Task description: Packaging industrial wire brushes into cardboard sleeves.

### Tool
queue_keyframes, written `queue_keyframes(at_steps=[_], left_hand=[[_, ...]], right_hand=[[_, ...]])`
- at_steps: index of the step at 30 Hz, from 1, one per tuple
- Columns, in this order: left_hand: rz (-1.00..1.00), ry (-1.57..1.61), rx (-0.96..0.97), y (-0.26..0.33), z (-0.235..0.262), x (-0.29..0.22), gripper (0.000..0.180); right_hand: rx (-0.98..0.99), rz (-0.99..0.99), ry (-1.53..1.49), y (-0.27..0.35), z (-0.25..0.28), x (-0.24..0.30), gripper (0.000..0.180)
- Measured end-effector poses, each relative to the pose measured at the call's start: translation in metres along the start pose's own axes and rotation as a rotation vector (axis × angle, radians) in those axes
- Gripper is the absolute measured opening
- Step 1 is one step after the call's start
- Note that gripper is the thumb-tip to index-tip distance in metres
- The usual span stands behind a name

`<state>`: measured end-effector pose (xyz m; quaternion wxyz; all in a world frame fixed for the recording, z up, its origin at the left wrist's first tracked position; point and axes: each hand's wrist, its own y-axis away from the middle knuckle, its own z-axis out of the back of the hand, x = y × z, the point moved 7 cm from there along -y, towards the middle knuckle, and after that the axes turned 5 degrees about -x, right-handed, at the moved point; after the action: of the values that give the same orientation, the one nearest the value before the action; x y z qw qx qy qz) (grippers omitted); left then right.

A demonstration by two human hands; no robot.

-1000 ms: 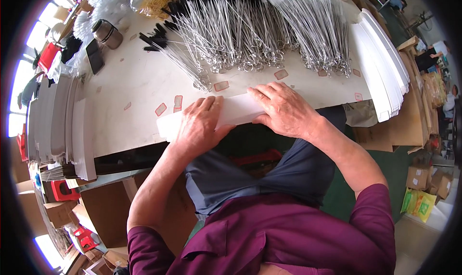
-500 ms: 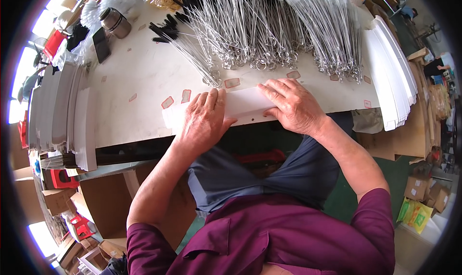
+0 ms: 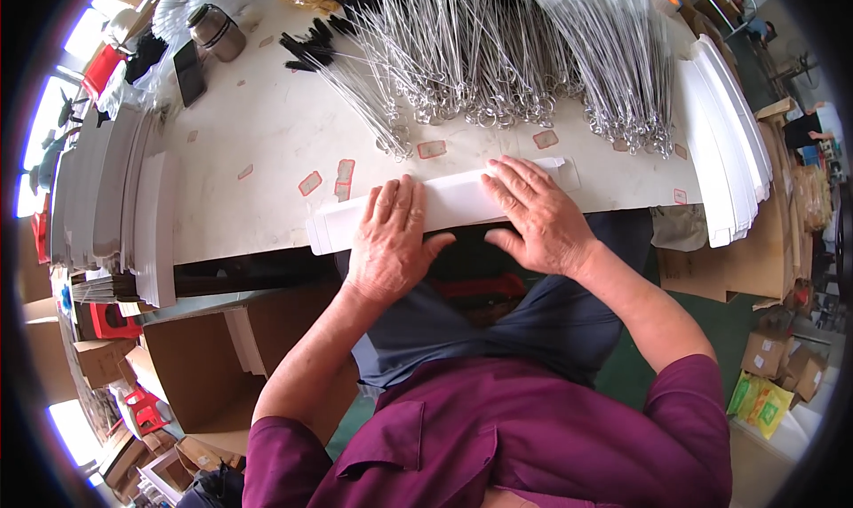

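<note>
A long, narrow white paper carton (image 3: 458, 193) lies along the near edge of the table, tilted slightly up toward the right, with small flaps showing at its ends. My left hand (image 3: 391, 242) rests on its left half, fingers stretched out over the white surface and thumb off the near side. On the right half lies my right hand (image 3: 546, 224), its fingers extended across the carton and its thumb apart, pointing left. Neither hand grips it. Beyond the carton is a small bunch of wire-handled brushes (image 3: 360, 104) with looped ends and black bristles.
A large heap of wire brushes (image 3: 471, 64) covers the far table, with more brushes in clear plastic (image 3: 613, 64). Flat white cartons stand in a left stack (image 3: 107, 197) and right stack (image 3: 733, 144). A steel flask (image 3: 218, 35) and phone (image 3: 189, 75) sit far left. An open cardboard box (image 3: 195, 357) stands below.
Both hands have flattened out over the carton, with the left shifted slightly right and nearer. More of the carton shows at both ends.
</note>
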<state>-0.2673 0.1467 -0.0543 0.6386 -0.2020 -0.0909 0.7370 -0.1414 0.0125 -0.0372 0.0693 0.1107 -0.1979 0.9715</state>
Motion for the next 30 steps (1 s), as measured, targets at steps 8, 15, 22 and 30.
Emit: queue_keyframes(at_steps=[8, 15, 22, 30], left_hand=[[-0.027, -0.015, 0.089, 0.004, -0.012, -0.008, 0.09], [-0.008, -0.114, -0.051, 0.033, 0.025, 0.043, 0.071], [-0.041, -0.174, -0.036, 0.058, 0.014, 0.063, 0.057], [0.075, 0.287, 0.403, 0.006, 0.052, -0.03, 0.041]], right_hand=[[0.078, 0.068, 0.217, -0.005, -0.035, 0.027, 0.074], [-0.04, -0.218, 0.15, 0.039, 0.004, -0.038, 0.081], [-0.147, -0.156, 0.107, 0.051, 0.013, -0.044, 0.076], [-0.234, 0.201, -0.163, 0.03, 0.028, 0.017, 0.024]])
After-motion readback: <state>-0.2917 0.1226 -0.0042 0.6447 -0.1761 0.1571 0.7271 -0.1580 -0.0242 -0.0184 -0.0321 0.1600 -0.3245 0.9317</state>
